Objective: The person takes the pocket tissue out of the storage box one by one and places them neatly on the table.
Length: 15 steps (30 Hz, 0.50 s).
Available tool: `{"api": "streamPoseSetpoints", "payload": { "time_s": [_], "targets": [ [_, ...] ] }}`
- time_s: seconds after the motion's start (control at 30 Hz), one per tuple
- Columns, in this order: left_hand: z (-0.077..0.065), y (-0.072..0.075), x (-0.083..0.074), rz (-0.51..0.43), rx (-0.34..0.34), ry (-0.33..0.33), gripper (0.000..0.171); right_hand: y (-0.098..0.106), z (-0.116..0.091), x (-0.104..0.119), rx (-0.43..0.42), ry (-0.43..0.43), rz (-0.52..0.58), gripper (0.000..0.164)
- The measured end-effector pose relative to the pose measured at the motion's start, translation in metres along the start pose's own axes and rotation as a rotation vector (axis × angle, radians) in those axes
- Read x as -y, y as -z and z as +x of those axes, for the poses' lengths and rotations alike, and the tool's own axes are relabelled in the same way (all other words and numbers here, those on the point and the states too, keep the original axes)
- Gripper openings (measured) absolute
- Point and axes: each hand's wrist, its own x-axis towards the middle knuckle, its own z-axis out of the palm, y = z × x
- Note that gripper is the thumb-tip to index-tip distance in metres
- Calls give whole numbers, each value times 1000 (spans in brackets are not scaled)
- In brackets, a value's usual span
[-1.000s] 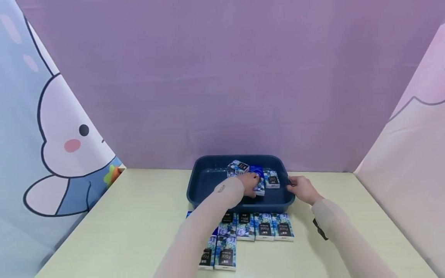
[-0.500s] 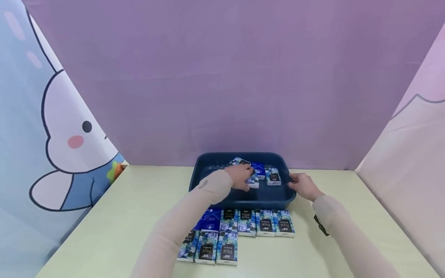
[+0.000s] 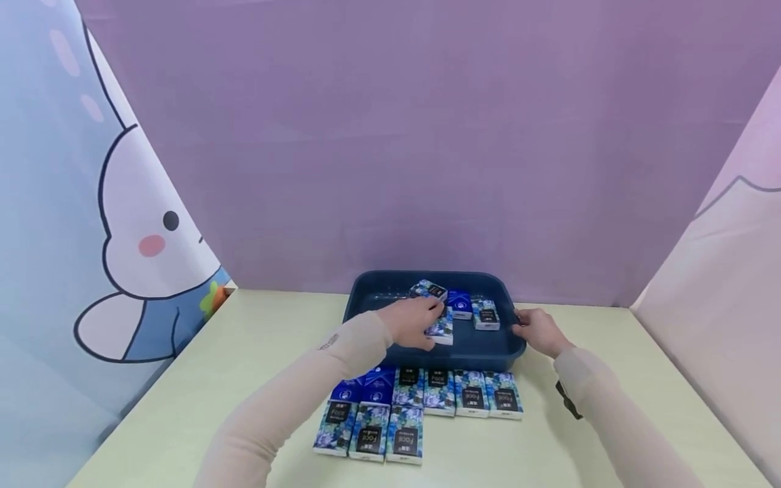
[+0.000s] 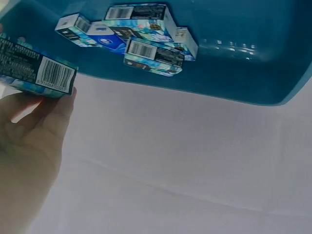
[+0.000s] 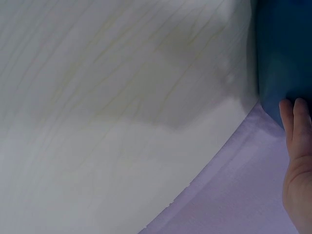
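Note:
My left hand (image 3: 410,321) is over the dark blue plastic basin (image 3: 360,293). Its fingers and thumb grip a floral tissue pack (image 3: 442,328), whose barcode end faces the left wrist camera. Beyond the hand, inside the basin, lie more floral tissue packs, one tilted on top (image 3: 430,290) and one at the right (image 3: 486,315). Between them is a plain blue tissue pack (image 3: 460,304). My right hand (image 3: 539,331) holds the basin's right rim; in the right wrist view its fingers (image 5: 301,114) lie against the outer wall.
Two rows of tissue packs lie on the pale table (image 3: 256,339) before the basin: the farther row ends in a floral pack (image 3: 504,395), the nearer in another (image 3: 405,435). A purple cloth wall (image 3: 427,149) stands behind, with a cartoon-printed panel (image 3: 152,203) at the left.
My left hand has drawn the floral pack leftward off the others, uncovering more of the plain blue pack. The right hand stays at the rim. The head view has shifted a little.

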Motion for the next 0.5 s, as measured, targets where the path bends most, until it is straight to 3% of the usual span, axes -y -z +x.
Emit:
{"api": "streamPoseSetpoints", "payload": {
  "time_s": [0.3,0.5],
  "targets": [
    [-22,-5,-15,27,-21,-2,75,0,-2,-2,-3,10,3,47],
    [-41,-7,-31,71,-13,-40,74,1,0,-3,3,20,8,47]
  ]
}}
